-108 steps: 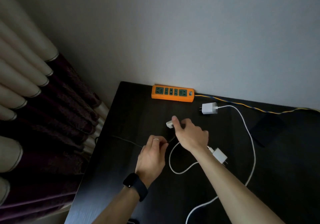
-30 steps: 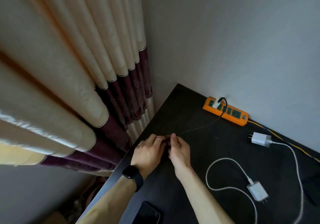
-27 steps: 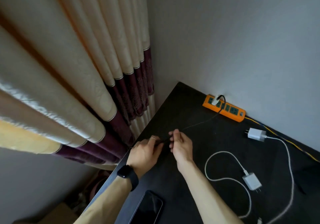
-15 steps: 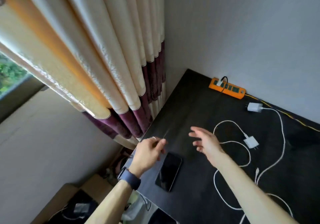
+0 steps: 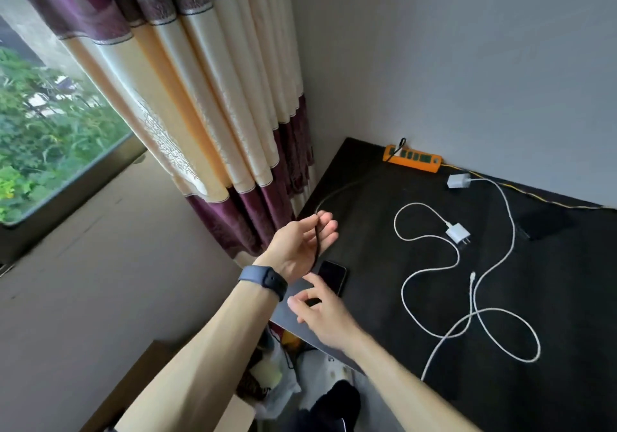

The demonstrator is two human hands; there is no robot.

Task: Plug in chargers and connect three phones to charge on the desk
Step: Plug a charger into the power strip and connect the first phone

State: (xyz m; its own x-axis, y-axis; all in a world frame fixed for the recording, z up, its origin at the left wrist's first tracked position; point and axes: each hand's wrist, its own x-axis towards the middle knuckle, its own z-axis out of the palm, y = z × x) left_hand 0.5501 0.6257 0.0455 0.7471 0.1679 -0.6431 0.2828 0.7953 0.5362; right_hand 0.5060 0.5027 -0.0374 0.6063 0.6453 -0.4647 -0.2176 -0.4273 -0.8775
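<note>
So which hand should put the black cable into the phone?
Probably the right hand: it hovers open beside the phone and the cable's hanging end. The left hand already holds the black cable up.

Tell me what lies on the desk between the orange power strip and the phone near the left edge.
In the head view, only the black cable crosses that stretch, running from the orange power strip over the bare dark desk to the left hand above the phone.

Bare desk (image 5: 374,231) right of left hand (image 5: 302,243); white cable loops (image 5: 434,264) farther right; phone (image 5: 330,277) beneath right hand (image 5: 322,314).
</note>
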